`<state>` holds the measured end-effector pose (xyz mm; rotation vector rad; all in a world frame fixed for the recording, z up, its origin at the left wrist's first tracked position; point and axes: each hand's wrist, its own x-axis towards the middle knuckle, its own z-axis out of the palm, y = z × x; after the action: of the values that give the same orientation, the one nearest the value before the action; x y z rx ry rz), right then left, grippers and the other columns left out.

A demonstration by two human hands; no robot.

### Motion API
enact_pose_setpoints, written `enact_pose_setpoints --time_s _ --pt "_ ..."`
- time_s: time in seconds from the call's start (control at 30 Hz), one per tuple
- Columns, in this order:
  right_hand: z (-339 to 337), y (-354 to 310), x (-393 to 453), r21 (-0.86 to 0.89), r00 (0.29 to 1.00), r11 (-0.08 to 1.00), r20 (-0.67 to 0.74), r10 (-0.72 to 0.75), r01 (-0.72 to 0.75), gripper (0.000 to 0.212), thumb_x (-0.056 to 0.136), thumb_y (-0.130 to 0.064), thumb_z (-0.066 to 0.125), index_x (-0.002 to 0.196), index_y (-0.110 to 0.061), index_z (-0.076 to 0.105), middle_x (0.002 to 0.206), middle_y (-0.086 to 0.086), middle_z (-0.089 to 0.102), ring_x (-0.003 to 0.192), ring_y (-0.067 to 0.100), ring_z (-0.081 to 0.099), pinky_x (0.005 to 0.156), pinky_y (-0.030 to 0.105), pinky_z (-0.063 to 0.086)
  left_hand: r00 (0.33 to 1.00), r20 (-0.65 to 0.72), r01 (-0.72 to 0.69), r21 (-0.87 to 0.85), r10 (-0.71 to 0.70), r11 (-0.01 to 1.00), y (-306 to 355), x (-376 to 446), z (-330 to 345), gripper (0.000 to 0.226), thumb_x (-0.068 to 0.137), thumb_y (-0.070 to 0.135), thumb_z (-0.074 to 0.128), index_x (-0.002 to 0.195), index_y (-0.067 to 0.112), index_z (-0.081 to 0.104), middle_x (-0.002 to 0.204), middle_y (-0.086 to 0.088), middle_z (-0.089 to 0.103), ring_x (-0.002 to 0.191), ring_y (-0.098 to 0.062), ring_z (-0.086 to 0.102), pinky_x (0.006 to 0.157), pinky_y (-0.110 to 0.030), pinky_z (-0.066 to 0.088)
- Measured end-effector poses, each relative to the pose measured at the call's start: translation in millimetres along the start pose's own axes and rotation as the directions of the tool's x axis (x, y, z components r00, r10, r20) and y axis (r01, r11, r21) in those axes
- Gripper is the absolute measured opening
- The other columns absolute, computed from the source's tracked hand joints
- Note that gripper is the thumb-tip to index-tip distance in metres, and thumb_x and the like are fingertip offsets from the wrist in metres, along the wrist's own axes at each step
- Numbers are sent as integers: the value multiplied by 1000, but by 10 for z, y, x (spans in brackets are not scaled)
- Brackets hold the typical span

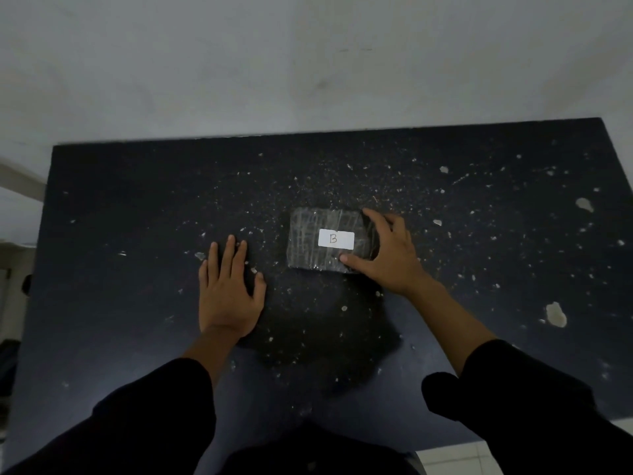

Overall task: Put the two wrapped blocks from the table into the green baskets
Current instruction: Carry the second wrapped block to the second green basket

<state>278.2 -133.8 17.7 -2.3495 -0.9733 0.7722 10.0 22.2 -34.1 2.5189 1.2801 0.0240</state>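
Note:
One dark block wrapped in clear film (308,240) lies flat near the middle of the dark table (137,207). A white label with the letter B is on its top. My right hand (390,255) grips the block's right end, fingers over the far edge and thumb on the near edge. My left hand (229,289) rests flat on the table, fingers apart, a little to the left of the block and not touching it. No second block and no green basket is in view.
The table top is speckled with pale chips and paint flecks, larger ones at the right (555,314). A pale wall (308,63) rises behind the far edge. Light floor tiles (455,457) show at the near right.

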Motion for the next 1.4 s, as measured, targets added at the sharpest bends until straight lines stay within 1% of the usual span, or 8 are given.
enact_pose_setpoints --time_s 0.1,0.37,0.53,0.67,0.87,1.03,1.3,1.4 --pt "-3 43 -50 176 1000 984 -20 9 -5 102 66 -65 77 149 -43 21 149 -2 28 135 24 33 112 48 33 1000 3 -3 0 3 1000 3 3 -3 67 96 53 29 155 21 19 165 1 11 152 -21 -4 122 -43 3" --pt "47 40 -95 140 1000 990 -12 -20 22 85 72 -47 82 139 -46 31 145 -3 38 133 21 33 112 54 31 1000 -9 0 -2 0 1000 9 -4 -8 67 96 51 32 155 20 22 164 0 13 152 -23 -2 122 -44 4" --pt "29 -71 -98 310 996 948 -74 -58 78 86 66 -28 90 133 -43 37 135 -8 30 122 15 43 106 36 42 1000 -18 -2 2 2 1000 1 0 9 67 96 50 33 154 20 22 164 -1 14 152 -22 -2 122 -43 3" --pt "5 -149 -78 400 998 916 -56 -6 28 86 65 -33 91 127 -57 38 133 -7 32 120 13 46 106 33 43 1000 -14 -2 12 2 1000 -19 4 26 67 96 51 33 155 21 20 165 0 12 152 -21 -4 122 -43 3" --pt "-14 -182 -62 513 996 853 56 71 -89 90 65 -41 90 136 -51 36 137 -8 48 122 15 53 102 44 50 1000 -6 2 7 -2 1000 -9 2 28 67 96 51 33 155 21 19 165 1 10 152 -20 -6 122 -42 2" --pt "26 -210 -99 660 981 726 151 125 -194 78 77 -29 85 131 -59 37 132 -12 48 109 19 63 71 35 63 1000 -7 5 1 -5 1000 -6 4 21 67 96 51 34 155 22 19 165 1 10 152 -20 -5 122 -43 3" --pt "66 -287 -154 682 965 687 120 233 -251 88 86 -21 72 147 -55 18 130 -18 50 99 8 65 70 28 58 1000 -8 0 5 0 1000 -36 14 49 67 96 53 32 155 23 18 165 1 12 152 -20 -4 122 -45 6" --pt "66 -339 -255 686 973 695 91 215 -217 89 83 -23 72 146 -58 20 125 -23 52 93 0 67 77 35 62 1000 -4 -2 12 2 1000 -44 14 52 67 96 53 31 155 23 19 165 1 12 152 -21 -4 122 -47 8"
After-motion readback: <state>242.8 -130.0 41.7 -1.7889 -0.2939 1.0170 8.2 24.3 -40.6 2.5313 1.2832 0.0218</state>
